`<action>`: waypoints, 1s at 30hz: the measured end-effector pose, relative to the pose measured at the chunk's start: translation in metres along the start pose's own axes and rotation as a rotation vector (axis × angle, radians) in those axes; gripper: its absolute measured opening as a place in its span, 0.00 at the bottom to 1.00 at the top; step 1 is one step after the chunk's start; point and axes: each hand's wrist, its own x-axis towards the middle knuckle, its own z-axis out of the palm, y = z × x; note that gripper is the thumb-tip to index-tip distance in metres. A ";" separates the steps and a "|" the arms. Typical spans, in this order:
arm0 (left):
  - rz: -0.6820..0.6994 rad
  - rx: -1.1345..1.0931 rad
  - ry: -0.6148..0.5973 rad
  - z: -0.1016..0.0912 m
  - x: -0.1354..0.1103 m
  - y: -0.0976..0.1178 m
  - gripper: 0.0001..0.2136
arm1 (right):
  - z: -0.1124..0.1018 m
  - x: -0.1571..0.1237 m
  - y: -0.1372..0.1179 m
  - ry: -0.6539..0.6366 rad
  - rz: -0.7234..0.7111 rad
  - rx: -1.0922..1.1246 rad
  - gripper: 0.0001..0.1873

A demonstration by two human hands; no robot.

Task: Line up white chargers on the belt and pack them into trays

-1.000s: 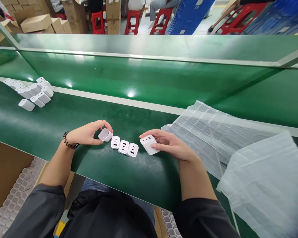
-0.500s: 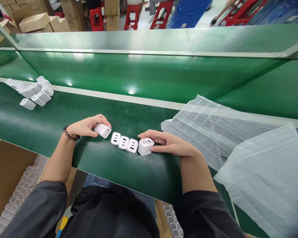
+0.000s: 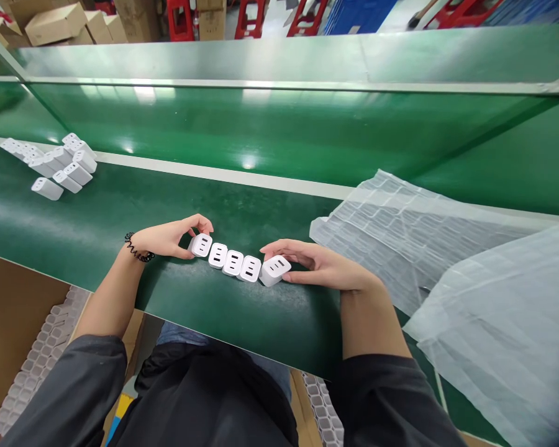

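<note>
Several white charger blocks stand in a row [image 3: 233, 262] on the green belt [image 3: 121, 217] in front of me, port faces up. My left hand [image 3: 168, 239] pinches the leftmost charger [image 3: 200, 244] at the row's left end. My right hand [image 3: 314, 267] grips the rightmost charger [image 3: 274, 270] at the row's right end. Both end blocks touch the row, pressed in from either side.
A heap of more white chargers [image 3: 56, 164] lies far left on the belt. Clear blister tray sheets [image 3: 414, 230] and a foam sheet [image 3: 503, 323] cover the right. A cardboard box with trays [image 3: 23, 360] sits below left. Boxes and red stools stand beyond the line.
Both hands have turned their chargers upright and brought them inward against the ends of the row. The view has tilted down slightly.
</note>
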 end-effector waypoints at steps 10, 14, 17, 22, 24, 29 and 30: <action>-0.042 0.094 -0.109 0.004 0.002 0.006 0.23 | 0.003 0.005 0.003 -0.070 -0.036 0.012 0.24; -0.055 0.087 -0.114 0.002 0.002 0.008 0.22 | 0.004 0.005 0.001 -0.059 -0.024 0.010 0.24; -0.093 0.089 -0.115 0.000 0.001 0.009 0.20 | 0.004 0.006 0.000 -0.060 -0.030 0.011 0.23; -0.303 0.382 0.068 0.007 0.002 0.004 0.21 | 0.003 0.006 0.000 -0.074 -0.022 -0.004 0.23; -0.339 0.460 0.120 0.012 0.003 0.005 0.22 | 0.003 0.006 0.000 -0.071 -0.023 -0.007 0.23; -0.310 0.354 0.061 0.022 0.003 0.019 0.27 | 0.003 0.005 -0.001 -0.051 -0.034 -0.007 0.25; -0.298 0.325 0.032 0.022 0.002 0.022 0.29 | 0.003 0.005 -0.001 -0.048 -0.036 -0.009 0.26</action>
